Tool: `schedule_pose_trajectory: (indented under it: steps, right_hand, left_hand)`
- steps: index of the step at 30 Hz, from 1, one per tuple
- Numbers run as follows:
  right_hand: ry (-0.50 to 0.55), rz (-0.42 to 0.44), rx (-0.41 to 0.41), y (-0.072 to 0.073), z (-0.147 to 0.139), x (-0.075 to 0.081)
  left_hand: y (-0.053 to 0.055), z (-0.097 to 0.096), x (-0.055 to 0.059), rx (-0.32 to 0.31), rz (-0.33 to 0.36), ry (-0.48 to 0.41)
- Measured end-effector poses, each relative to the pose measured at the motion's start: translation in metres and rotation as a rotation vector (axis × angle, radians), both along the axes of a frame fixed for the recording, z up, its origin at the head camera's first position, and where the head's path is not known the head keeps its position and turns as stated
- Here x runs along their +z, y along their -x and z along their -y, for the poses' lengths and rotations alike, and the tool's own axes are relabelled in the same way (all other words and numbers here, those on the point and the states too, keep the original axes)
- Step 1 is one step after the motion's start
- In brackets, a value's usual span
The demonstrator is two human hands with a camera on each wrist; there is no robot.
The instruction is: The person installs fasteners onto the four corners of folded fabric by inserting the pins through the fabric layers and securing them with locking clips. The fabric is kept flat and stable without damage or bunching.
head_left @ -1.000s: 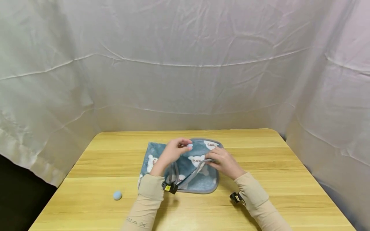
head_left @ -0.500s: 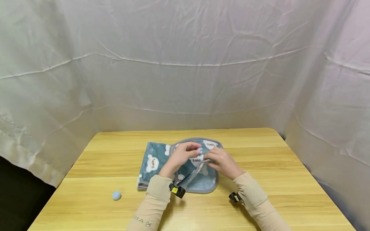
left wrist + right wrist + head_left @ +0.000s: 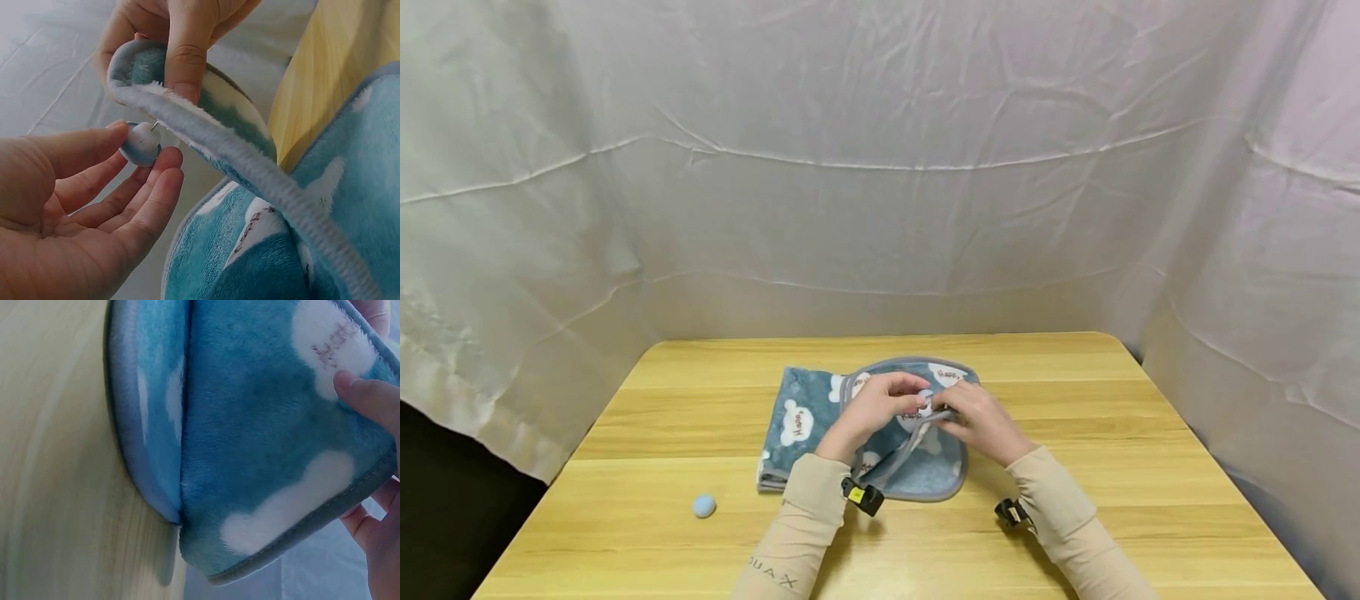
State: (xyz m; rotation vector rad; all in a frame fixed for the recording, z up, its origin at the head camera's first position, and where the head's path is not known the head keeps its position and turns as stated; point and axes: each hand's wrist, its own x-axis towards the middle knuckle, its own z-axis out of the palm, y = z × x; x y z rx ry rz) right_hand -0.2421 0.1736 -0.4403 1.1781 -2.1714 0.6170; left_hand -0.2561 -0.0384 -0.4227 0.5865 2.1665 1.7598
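In the head view my left hand (image 3: pixel 871 410) is raised over a folded blue blanket (image 3: pixel 811 389) with grey trim, white bear shapes and lettering. Its thumb and fingers pinch a pale blue, round-headed pin (image 3: pixel 141 145). From that head a thin metal point reaches the blanket's trimmed edge, beside a clear piece, in the left wrist view. My right hand (image 3: pixel 979 419) grips the lifted corner of the blanket, thumb (image 3: pixel 357 392) on one face and fingers behind. Both hands are close together, the pin between them.
A small light blue ball-shaped piece (image 3: pixel 703 506) lies on the wooden table (image 3: pixel 625 533), left of the blanket. Pale curtains (image 3: pixel 880 233) hang around the back and sides. Each wrist wears a small black camera.
My left hand has moved right and slightly down, bringing the pin to the blanket edge held by my right hand. The right hand stays almost in place.
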Motion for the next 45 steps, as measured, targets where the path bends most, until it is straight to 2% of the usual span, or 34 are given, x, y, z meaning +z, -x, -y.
schedule_pose_trajectory:
  steps: [13, 20, 31, 35, 37, 41, 45]
  right_hand:
    - [-0.002, -0.015, -0.037, 0.001, -0.001, -0.002]
    - [-0.006, -0.044, -0.048, 0.000, -0.001, -0.002]
    - [0.009, -0.027, -0.053, 0.000, -0.001, 0.000]
    - [0.019, -0.042, -0.051, 0.001, -0.002, -0.001]
    - [0.024, -0.052, -0.046, 0.001, -0.002, -0.002]
    - [0.027, -0.057, -0.049, 0.002, -0.002, -0.002]
    - [0.019, -0.043, -0.061, 0.001, -0.003, 0.000]
  left_hand:
    - [-0.002, 0.002, 0.001, 0.017, -0.015, 0.029]
    - [-0.005, 0.000, 0.004, -0.022, -0.022, 0.054]
    - [-0.006, 0.005, 0.009, -0.022, -0.024, 0.093]
    - [-0.011, 0.011, 0.013, -0.008, -0.068, 0.139]
    - [-0.014, 0.013, 0.013, -0.002, -0.113, 0.184]
    - [-0.024, 0.017, 0.012, 0.005, -0.212, 0.284]
    - [-0.036, 0.013, 0.008, 0.025, -0.290, 0.327]
